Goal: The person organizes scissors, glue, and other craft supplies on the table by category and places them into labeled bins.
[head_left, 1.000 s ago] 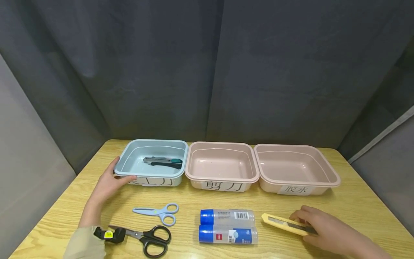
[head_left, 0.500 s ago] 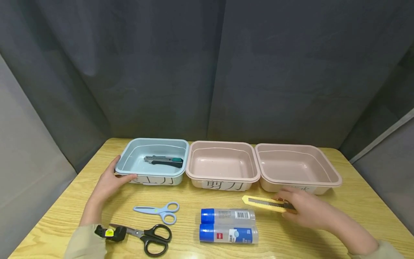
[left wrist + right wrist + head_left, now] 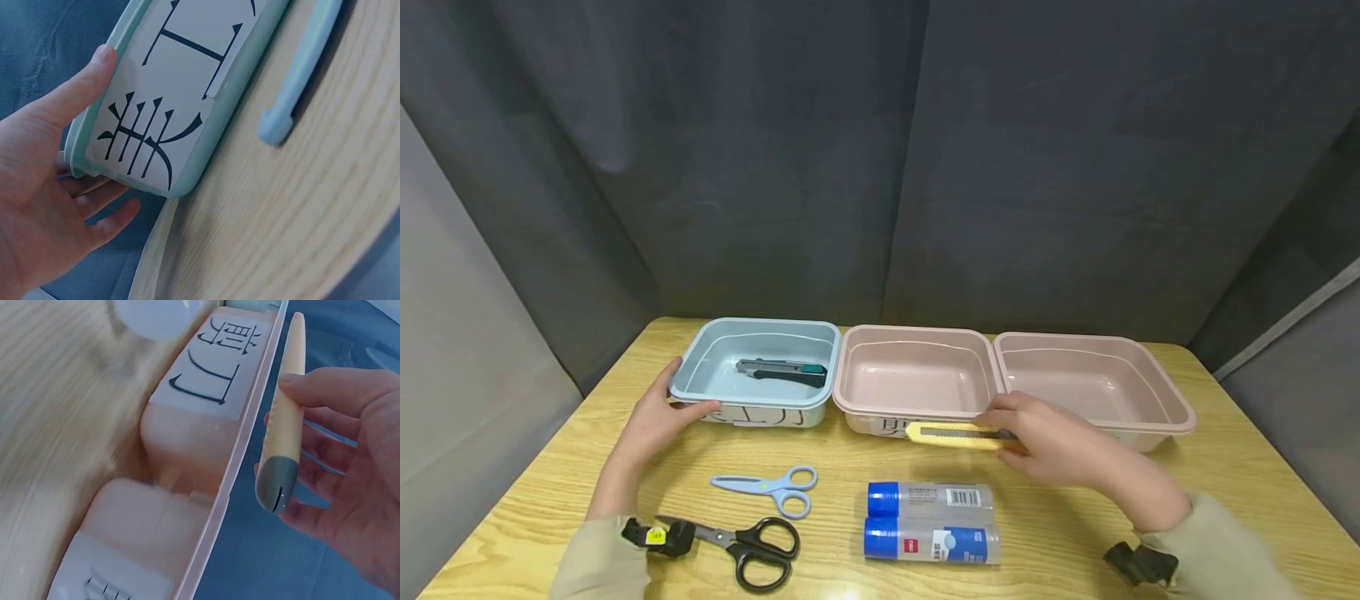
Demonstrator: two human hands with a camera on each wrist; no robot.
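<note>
Right hand holds a yellow utility knife, thumb on top and fingers curled beneath the grey rear end; the knife lies level, in the air just in front of the middle pink bin, its tip crossing that bin's front label; in the right wrist view the knife runs along the pink bin's rim, close to it, contact not determinable.

Left hand rests against the near left corner of the blue bin, which stands touching the middle pink bin's left side; thumb straight along the front label, fingers loosely spread round the corner wall; in the left wrist view the thumb lies on the bin's rim and the fingers sit below the corner; grip loose, nothing pinched.

A dark utility knife with a teal end lies inside the blue bin; a second pink bin stands touching the middle pink bin's right side, empty as far as visible.

In front of the middle pink bin, on the wooden table: two glue sticks with blue caps side by side; to their left, light blue scissors; nearer the camera, black scissors.
</note>
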